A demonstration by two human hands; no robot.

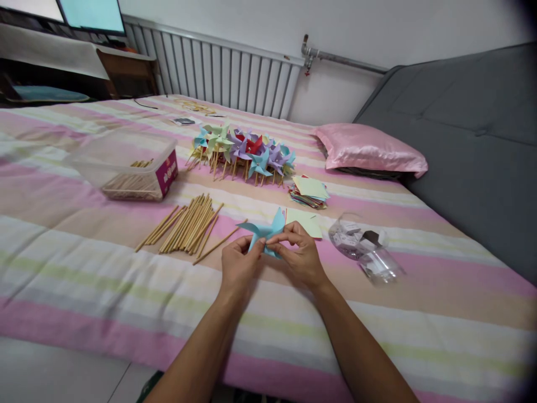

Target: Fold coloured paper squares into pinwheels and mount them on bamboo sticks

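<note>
A light blue paper pinwheel (274,224) is held between both hands above the bed, its blades folded and pointing up and out. My left hand (241,260) pinches its left side near the centre. With thumb and fingers together, my right hand (300,254) grips it at the centre from the right; whether a pin sits between those fingertips is too small to tell. Just left of the hands lies a single wooden stick (220,242), beside a pile of similar sticks (191,224). Behind the right hand are light green paper squares (308,223).
Finished pinwheels (241,148) on sticks stand clustered farther back. A clear plastic box (126,162) holding sticks is at left. A stack of coloured paper (309,192), a clear container (354,238) with small boxes and a pink pillow (371,148) lie to the right on the striped bed (419,313).
</note>
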